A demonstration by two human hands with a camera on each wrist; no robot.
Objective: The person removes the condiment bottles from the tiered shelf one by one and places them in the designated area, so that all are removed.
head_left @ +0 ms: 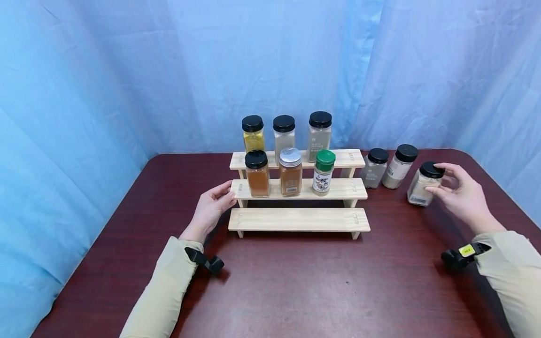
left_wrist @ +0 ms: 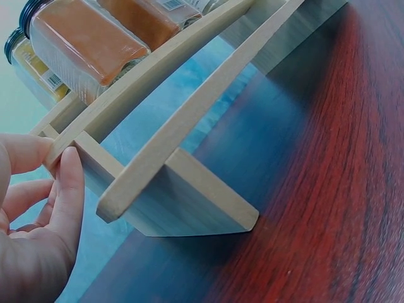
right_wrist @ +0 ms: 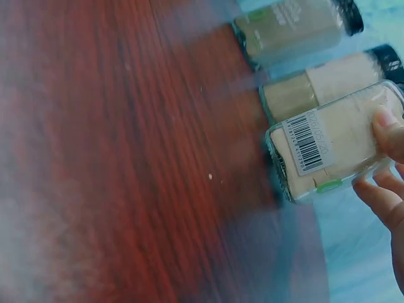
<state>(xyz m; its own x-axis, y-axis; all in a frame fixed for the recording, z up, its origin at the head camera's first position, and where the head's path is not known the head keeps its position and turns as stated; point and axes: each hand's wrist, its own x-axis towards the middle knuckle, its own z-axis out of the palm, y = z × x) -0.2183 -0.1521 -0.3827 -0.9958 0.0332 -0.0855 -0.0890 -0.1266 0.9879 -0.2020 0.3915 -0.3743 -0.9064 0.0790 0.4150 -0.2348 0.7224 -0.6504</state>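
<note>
My left hand [head_left: 212, 206] pinches the left end of the middle step of a pale wooden three-step spice rack [head_left: 296, 219], thumb and finger on the board's edge in the left wrist view. At the right of the table my right hand [head_left: 462, 197] holds a square glass spice jar [head_left: 424, 185] of beige powder with a black lid. The jar leans slightly, and its barcode label [right_wrist: 307, 142] shows in the right wrist view. On the middle step stand a black-lidded orange spice jar [head_left: 258, 180], a silver-lidded one [head_left: 290, 178] and a green-capped shaker [head_left: 322, 180].
Three black-lidded jars stand on the top step: a yellow one [head_left: 253, 140], a grey one [head_left: 284, 141] and a black pepper jar [head_left: 319, 141]. Two more jars, one grey [head_left: 374, 173] and one white-labelled [head_left: 397, 171], are right of the rack. Blue curtains [head_left: 253, 61] surround the dark red table [head_left: 287, 286].
</note>
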